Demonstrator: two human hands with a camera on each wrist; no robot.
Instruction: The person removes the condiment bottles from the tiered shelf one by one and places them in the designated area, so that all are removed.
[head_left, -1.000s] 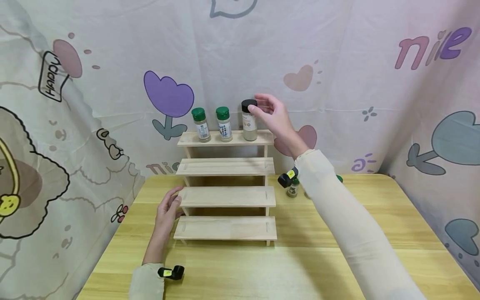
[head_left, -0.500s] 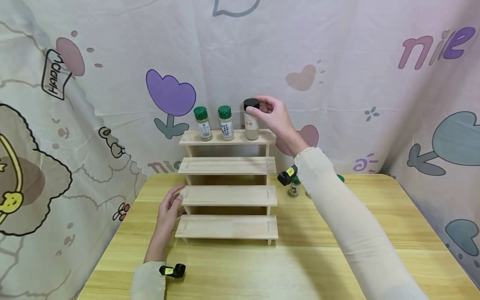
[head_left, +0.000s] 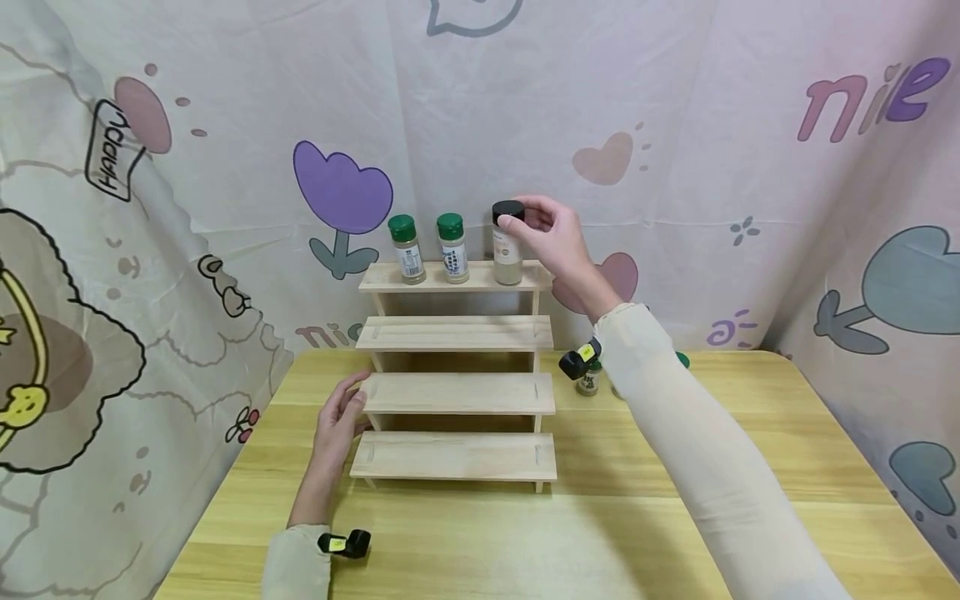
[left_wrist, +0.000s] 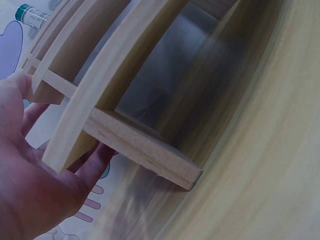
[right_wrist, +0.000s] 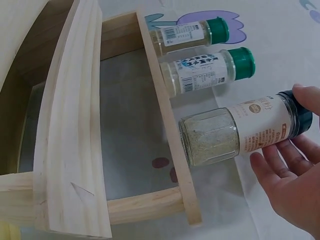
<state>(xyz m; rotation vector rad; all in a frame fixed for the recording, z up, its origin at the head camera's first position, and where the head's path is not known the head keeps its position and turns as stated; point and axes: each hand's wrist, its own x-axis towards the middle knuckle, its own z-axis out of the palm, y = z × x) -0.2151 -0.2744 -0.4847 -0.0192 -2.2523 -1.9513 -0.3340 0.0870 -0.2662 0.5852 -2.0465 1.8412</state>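
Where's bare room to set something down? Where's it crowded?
Bare: the three shelves below the top shelf, and the table in front of the rack. Crowded: the top shelf, with two green-capped jars and the right hand holding the black-capped jar; right of the rack, where other jars stand.

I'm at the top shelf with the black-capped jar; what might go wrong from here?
The right grip holds the black-capped jar only near its cap, so it could tip.
The top shelf is narrow; a sideways bump might topple the nearer green-capped jar.
If the left grip at the rack pulls, everything up there may wobble.
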